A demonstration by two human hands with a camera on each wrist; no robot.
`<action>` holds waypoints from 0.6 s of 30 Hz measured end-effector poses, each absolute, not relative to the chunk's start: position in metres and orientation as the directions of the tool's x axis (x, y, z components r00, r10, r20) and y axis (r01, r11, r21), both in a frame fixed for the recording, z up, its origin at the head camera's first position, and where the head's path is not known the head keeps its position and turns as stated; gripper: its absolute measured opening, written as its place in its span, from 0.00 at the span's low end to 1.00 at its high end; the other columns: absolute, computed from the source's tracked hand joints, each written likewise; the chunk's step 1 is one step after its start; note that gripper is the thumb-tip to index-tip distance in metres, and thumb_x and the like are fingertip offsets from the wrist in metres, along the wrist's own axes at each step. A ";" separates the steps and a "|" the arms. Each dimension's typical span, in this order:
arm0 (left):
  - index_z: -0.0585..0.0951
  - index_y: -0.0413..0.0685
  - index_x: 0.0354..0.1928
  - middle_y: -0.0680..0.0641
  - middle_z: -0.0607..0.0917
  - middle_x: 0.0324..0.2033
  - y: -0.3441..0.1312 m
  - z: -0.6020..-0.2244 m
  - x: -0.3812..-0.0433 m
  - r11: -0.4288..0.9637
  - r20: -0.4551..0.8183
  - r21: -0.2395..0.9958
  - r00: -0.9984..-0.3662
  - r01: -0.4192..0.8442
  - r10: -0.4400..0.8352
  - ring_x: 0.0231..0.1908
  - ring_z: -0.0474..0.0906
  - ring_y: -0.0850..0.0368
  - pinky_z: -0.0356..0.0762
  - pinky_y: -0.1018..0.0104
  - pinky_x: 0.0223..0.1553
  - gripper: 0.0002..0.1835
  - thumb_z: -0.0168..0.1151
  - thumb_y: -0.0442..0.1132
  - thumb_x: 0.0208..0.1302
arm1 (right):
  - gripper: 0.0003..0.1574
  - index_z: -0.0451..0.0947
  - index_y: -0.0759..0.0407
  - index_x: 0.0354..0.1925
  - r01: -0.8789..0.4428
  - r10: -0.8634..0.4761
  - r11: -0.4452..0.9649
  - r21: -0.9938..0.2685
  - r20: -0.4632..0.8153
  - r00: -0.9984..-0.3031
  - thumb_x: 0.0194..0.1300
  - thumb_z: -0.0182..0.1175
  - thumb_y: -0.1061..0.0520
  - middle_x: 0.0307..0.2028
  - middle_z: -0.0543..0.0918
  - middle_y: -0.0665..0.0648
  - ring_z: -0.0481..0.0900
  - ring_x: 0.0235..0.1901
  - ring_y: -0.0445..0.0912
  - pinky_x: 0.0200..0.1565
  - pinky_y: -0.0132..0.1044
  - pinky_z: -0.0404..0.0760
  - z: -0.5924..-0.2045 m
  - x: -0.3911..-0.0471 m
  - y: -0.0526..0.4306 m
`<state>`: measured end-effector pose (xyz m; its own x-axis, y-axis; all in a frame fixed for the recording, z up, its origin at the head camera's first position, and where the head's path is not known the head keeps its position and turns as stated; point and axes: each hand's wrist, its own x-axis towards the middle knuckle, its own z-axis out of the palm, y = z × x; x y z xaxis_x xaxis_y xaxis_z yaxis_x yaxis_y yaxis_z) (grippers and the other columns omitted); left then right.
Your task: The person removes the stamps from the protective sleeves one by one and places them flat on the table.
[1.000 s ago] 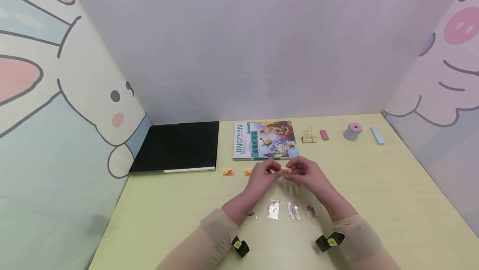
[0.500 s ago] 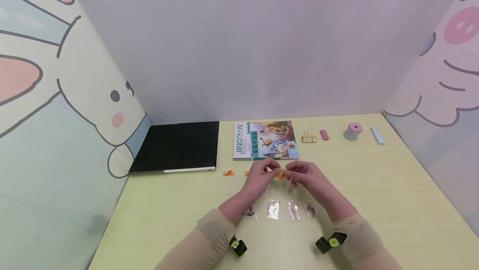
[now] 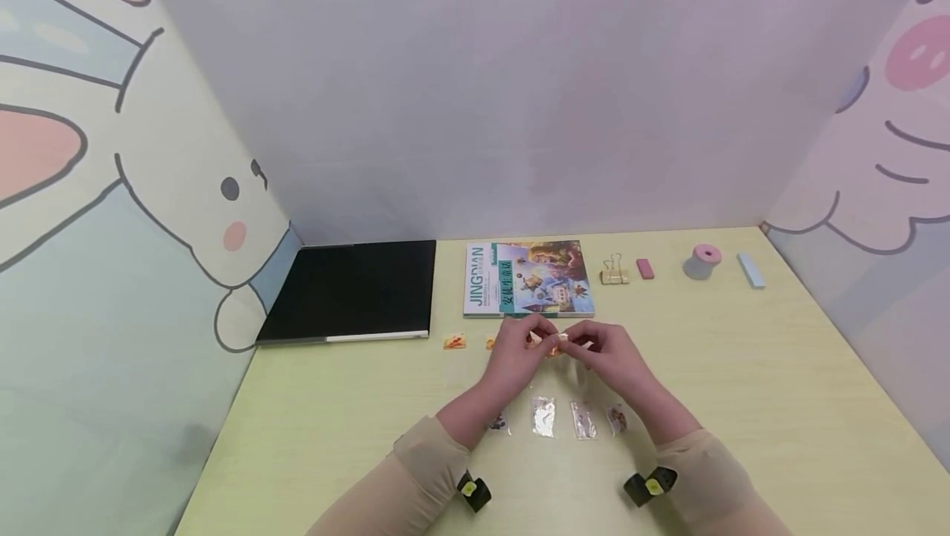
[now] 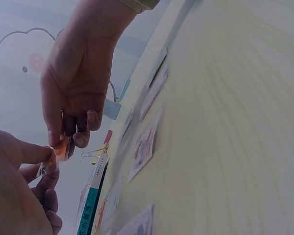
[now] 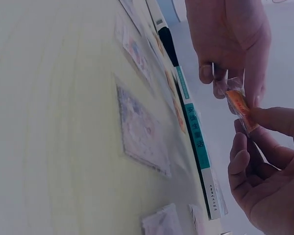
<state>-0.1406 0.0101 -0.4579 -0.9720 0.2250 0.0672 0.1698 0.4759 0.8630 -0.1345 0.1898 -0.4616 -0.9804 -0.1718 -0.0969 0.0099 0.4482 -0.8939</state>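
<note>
In front of the book, both hands meet over one small clear plastic packet with an orange piece in it [image 5: 239, 104]. My left hand [image 3: 517, 352] pinches one end between thumb and fingers. My right hand [image 3: 609, 352] pinches the other end, its thumb on the orange part. Their fingertips nearly touch, and the packet stands clear of the table in both wrist views. Flat orange picture pieces [image 3: 454, 341] lie in a row to the left, partly hidden by the left hand. Nearer the body is a row of clear packets with printed pictures [image 3: 543, 417].
A children's book [image 3: 529, 279] lies behind the hands, with a flat black panel [image 3: 352, 290] to its left. Rightward along the back are a gold binder clip [image 3: 613, 275], a pink eraser-like block [image 3: 645, 269], a pink-and-grey spool [image 3: 701, 262] and a light-blue bar [image 3: 750, 270].
The hands have come slightly down and closer together, the right one shifting a little left. The packet has turned between the fingers, so its orange face shows less than half a second ago.
</note>
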 end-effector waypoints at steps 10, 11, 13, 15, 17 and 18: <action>0.81 0.63 0.29 0.64 0.78 0.25 0.008 -0.457 -0.138 0.553 0.088 0.808 -0.969 0.204 0.230 0.39 0.72 0.58 0.66 0.69 0.39 0.02 0.66 0.46 0.57 | 0.16 0.81 0.52 0.31 0.022 -0.112 0.422 -0.907 -0.076 -0.991 0.51 0.68 0.42 0.35 0.82 0.52 0.76 0.29 0.53 0.25 0.39 0.75 -0.457 -0.139 0.203; 0.82 0.62 0.28 0.64 0.78 0.25 0.007 -0.457 -0.137 0.554 0.085 0.807 -0.969 0.204 0.233 0.39 0.72 0.58 0.66 0.69 0.39 0.03 0.66 0.46 0.57 | 0.18 0.81 0.53 0.32 0.032 -0.111 0.407 -0.913 -0.084 -0.990 0.51 0.68 0.42 0.36 0.82 0.53 0.76 0.30 0.53 0.26 0.39 0.75 -0.457 -0.139 0.204; 0.82 0.61 0.28 0.63 0.79 0.24 0.007 -0.457 -0.136 0.548 0.075 0.813 -0.970 0.195 0.233 0.38 0.72 0.56 0.66 0.68 0.38 0.03 0.67 0.45 0.57 | 0.19 0.81 0.54 0.33 0.041 -0.105 0.384 -0.923 -0.087 -0.991 0.52 0.67 0.41 0.36 0.83 0.55 0.75 0.31 0.53 0.28 0.39 0.75 -0.456 -0.140 0.208; 0.82 0.59 0.28 0.63 0.79 0.23 0.006 -0.458 -0.135 0.541 0.066 0.822 -0.973 0.179 0.222 0.38 0.72 0.55 0.65 0.68 0.39 0.03 0.67 0.43 0.56 | 0.20 0.81 0.55 0.33 0.047 -0.080 0.369 -0.928 -0.082 -0.993 0.53 0.66 0.41 0.34 0.83 0.57 0.73 0.30 0.52 0.29 0.40 0.73 -0.454 -0.141 0.212; 0.82 0.60 0.27 0.63 0.79 0.23 0.006 -0.459 -0.135 0.545 0.053 0.824 -0.978 0.156 0.200 0.39 0.71 0.54 0.63 0.66 0.40 0.03 0.67 0.42 0.56 | 0.20 0.81 0.55 0.34 0.053 -0.053 0.357 -0.933 -0.077 -0.996 0.54 0.65 0.40 0.33 0.82 0.61 0.72 0.27 0.52 0.28 0.41 0.72 -0.452 -0.143 0.216; 0.83 0.60 0.27 0.63 0.79 0.23 0.006 -0.460 -0.134 0.554 0.050 0.820 -0.981 0.147 0.187 0.39 0.70 0.55 0.62 0.66 0.41 0.03 0.67 0.43 0.56 | 0.20 0.81 0.54 0.35 0.063 -0.037 0.355 -0.933 -0.081 -0.996 0.55 0.65 0.40 0.34 0.82 0.63 0.71 0.26 0.53 0.28 0.42 0.71 -0.451 -0.144 0.218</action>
<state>-0.1337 0.0064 -0.4600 -0.9811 0.1870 0.0496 0.1470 0.5537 0.8196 -0.1440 0.2179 -0.4508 -0.9961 -0.0367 -0.0807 0.0625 0.3551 -0.9327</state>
